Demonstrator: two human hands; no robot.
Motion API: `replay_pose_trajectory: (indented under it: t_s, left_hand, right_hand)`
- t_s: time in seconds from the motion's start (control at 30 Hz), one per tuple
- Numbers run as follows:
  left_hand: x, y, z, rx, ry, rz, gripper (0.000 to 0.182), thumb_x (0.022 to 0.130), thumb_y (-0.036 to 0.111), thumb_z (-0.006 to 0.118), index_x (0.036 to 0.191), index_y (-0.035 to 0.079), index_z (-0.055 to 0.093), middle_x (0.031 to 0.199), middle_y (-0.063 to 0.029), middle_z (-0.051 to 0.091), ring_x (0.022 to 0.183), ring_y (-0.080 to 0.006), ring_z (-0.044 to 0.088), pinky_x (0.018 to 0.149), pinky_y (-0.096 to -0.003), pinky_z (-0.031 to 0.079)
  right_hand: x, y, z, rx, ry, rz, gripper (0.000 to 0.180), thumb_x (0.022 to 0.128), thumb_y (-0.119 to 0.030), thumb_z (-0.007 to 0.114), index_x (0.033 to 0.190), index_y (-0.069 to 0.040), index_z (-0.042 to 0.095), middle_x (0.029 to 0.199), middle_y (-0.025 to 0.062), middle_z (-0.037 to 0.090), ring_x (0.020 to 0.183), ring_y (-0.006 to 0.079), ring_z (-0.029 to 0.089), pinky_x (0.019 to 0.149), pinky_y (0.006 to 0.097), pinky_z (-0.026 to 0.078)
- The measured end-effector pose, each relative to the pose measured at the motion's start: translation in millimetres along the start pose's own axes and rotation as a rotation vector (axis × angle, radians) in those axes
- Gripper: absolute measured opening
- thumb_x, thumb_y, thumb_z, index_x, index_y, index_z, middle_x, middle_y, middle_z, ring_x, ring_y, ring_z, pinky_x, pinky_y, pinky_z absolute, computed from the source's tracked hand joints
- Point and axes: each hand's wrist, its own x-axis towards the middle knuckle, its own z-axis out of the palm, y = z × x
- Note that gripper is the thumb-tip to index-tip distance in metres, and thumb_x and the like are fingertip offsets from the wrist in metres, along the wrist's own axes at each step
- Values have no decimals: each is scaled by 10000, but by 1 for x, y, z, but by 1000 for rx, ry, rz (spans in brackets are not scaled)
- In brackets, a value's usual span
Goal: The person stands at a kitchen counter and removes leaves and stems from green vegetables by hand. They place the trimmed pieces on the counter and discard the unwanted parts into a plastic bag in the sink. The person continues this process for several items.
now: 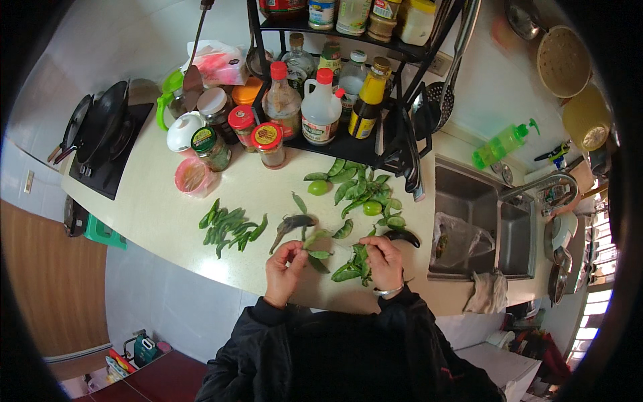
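My left hand [286, 271] pinches a flat green bean pod [316, 237] between thumb and fingers, with more pods close by. My right hand [384, 264], a silver bracelet at its wrist, has thumb and forefinger together over a small pile of pods [351, 270]; a small green bit seems to be at its fingertips. A dark eggplant [296, 222] lies above my left hand, another eggplant [403, 236] beside the right one. Farther back spreads a larger heap of pods [359, 188] with two green tomato-like fruits [318, 188]. Green chili peppers [231, 226] lie at the left.
A black rack [351, 143] of bottles and jars stands at the back, with more jars [211, 151] and a pink bowl [192, 177] beside it. The double steel sink [464, 196] at the right holds a plastic bag. A cooktop [108, 171] with a wok is far left.
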Motion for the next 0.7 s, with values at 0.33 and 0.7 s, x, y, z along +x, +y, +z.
replay_pose_trajectory:
  t_s: [0.33,0.7]
  left_hand:
    - [-6,-3,-5,-155,-23,-96,161,941,58,617,1084,-12,635,878,24,611,807,-55,538,765,-209,445]
    - [-7,-3,-15,-179,-122,-121,188,941,62,620,1111,-17,635,952,7,646,874,-70,566,819,-221,453]
  right_hand:
    - [1,-5,23,102,-214,156,177,934,-40,566,1080,-22,664,755,-6,597,616,64,551,566,201,445]
    - [29,-2,51,-610,-340,-356,431,820,-5,570,1248,-60,569,937,167,648,765,303,657,695,366,535]
